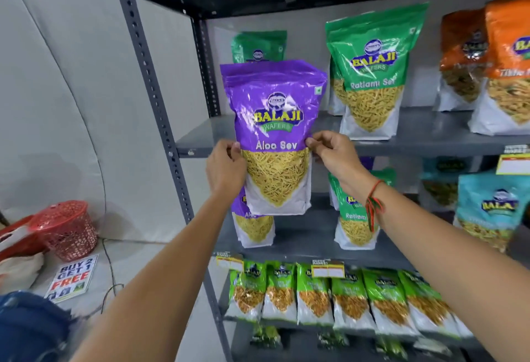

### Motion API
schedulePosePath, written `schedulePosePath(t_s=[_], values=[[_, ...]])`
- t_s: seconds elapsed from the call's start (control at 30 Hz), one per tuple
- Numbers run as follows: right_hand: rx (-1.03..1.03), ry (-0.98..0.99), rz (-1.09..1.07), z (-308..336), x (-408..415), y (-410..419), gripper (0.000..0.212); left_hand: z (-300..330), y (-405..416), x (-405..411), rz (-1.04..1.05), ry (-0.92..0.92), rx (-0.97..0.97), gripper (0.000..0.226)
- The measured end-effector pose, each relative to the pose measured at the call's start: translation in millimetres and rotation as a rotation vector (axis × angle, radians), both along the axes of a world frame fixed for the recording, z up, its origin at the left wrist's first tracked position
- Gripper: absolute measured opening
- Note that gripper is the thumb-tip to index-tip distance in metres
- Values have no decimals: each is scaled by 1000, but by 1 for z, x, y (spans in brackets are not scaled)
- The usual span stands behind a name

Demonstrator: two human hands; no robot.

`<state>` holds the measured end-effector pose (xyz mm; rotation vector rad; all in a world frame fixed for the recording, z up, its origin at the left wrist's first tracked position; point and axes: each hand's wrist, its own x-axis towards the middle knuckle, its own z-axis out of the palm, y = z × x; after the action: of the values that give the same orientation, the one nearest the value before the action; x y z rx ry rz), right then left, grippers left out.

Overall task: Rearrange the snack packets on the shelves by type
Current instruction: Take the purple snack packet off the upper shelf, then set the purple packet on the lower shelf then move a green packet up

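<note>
I hold a purple Aloo Sev packet (275,120) upright in the air in front of the grey shelf rack (195,143). My left hand (226,169) grips its left edge and my right hand (332,152) pinches its right edge. Behind it, on the upper shelf, a green packet (258,46) stands partly hidden. A green Ratlami Sev packet (372,75) stands further right on that shelf. On the shelf below stand another purple Aloo Sev packet (253,227), mostly hidden, and another green Ratlami Sev packet (355,218).
Orange packets (507,69) stand at the upper right and teal ones (484,209) below them. A row of several small green packets (329,295) fills the lower shelf. On the floor at left lie a red basket (66,229) and a "Buy 2 Get 1 Free" sign (73,277).
</note>
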<state>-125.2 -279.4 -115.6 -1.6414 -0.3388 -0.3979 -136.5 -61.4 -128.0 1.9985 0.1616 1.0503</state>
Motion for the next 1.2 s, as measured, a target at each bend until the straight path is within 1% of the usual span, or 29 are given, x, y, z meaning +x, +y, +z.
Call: schedulePosePath(t_s=[0.13, 0.27, 0.4, 0.43, 0.5, 0.57, 0.63, 0.77, 0.87, 1.0, 1.07, 1.2], values=[[-52, 74, -77, -45, -7, -12, 20, -46, -12, -7, -25, 120, 13, 21], [-147, 151, -197, -87, 0, -21, 21, -93, -25, 5, -25, 271, 2, 22], [-93, 330, -210, -136, 30, -33, 16, -140, -46, 33, -27, 408, -16, 23], [-91, 365, -208, -146, 38, -36, 17, -151, -51, 41, -27, 434, -18, 23], [-110, 404, -208, -165, 56, -41, 27, -169, -59, 56, -27, 460, -49, 21], [-146, 412, -214, -182, 74, -46, 32, -183, -67, 70, -8, 468, -68, 20], [-173, 411, -227, -198, 90, -48, 33, -193, -75, 84, 16, 493, -73, 21], [-232, 391, -247, -221, 115, -50, 27, -207, -85, 106, 64, 542, -86, 21], [-320, 331, -257, -231, 127, -52, 22, -218, -90, 116, 109, 546, -72, 23], [-460, 243, -270, -239, 131, -51, 24, -227, -92, 120, 138, 527, -56, 22], [-463, 233, -273, -242, 132, -51, 25, -227, -92, 120, 137, 522, -55, 22], [-342, 272, -251, -240, 125, -50, 17, -224, -88, 115, 83, 508, -126, 27]])
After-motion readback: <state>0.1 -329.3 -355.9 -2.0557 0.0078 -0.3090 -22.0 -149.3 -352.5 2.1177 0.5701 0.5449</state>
